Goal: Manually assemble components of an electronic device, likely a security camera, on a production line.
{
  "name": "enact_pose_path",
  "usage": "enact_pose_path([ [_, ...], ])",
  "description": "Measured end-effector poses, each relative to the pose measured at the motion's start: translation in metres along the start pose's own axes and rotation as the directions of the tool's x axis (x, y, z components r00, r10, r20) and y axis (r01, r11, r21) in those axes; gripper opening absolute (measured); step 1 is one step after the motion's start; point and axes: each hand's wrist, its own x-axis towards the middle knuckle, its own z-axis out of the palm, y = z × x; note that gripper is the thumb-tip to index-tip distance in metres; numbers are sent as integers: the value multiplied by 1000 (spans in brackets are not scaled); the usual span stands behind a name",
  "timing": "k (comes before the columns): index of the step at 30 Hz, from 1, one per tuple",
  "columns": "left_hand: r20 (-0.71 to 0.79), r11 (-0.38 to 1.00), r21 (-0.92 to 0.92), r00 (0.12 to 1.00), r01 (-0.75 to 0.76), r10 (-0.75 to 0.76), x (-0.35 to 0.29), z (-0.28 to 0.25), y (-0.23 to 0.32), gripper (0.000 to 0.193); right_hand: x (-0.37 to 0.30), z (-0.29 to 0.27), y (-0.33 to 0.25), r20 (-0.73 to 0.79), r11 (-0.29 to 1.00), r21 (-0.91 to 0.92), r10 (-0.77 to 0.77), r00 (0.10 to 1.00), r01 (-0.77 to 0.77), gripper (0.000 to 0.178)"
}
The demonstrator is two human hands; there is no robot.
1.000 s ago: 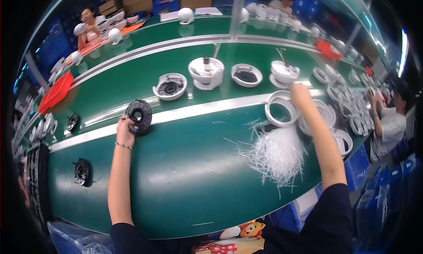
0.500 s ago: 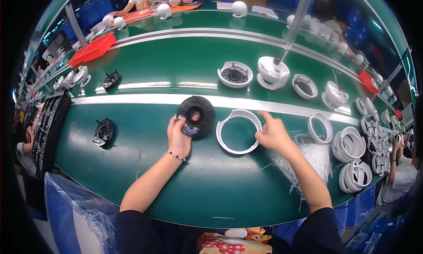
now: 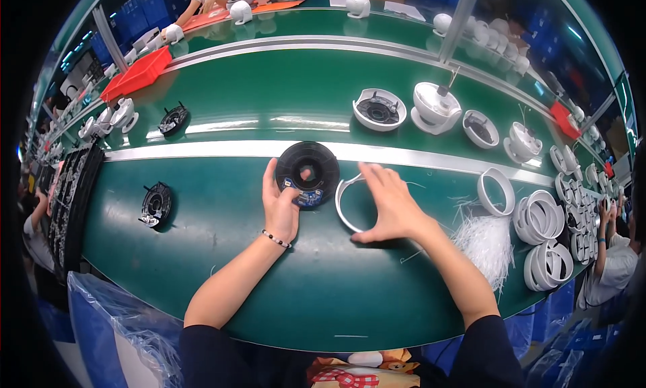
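My left hand (image 3: 280,203) is closed on a round black plastic disc (image 3: 321,158) with a hole in its middle and a small blue circuit board (image 3: 311,197) near its lower rim. A fingertip shows through the hole, and the thumb lies by the board. Just to the right, my right hand (image 3: 396,206) spans a white plastic ring (image 3: 344,209), fingers over its top edge and thumb at its bottom edge. The hand hides most of the ring's right side. Disc and ring are close together but look separate.
Another black disc part (image 3: 157,205) lies at left, beside a rack of dark trays (image 3: 67,206). White strips (image 3: 486,250) are heaped at right, near stacked white rings (image 3: 538,216). Beyond the metal rail (image 3: 235,150) stand white housings (image 3: 436,109) and a red tray (image 3: 138,75).
My right hand has gone from pointing at the ring's right edge to spreading over it and taking hold. The black disc has moved slightly right. White housings beyond the rail have shifted right.
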Motion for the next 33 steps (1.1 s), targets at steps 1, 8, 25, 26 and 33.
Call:
enact_pose_path([
  [1,-1,1000,1,1000,0,0,1,-1,0,68,1,6,3,-132,993,118,36,991,-21,109],
  [8,156,980,38,970,-196,188,-14,15,-2,70,20,43,-53,-208,76,978,438,874,194,103],
  [25,311,995,-76,950,62,-36,8,-19,18,40,52,53,-44,-399,358,889,293,869,287,110],
  [26,318,993,-49,944,104,-83,8,-26,12,48,52,62,-46,-405,465,846,242,882,261,113],
  [33,677,772,-149,633,618,-376,17,-52,41,64,56,55,-71,-472,835,495,28,881,239,116],
])
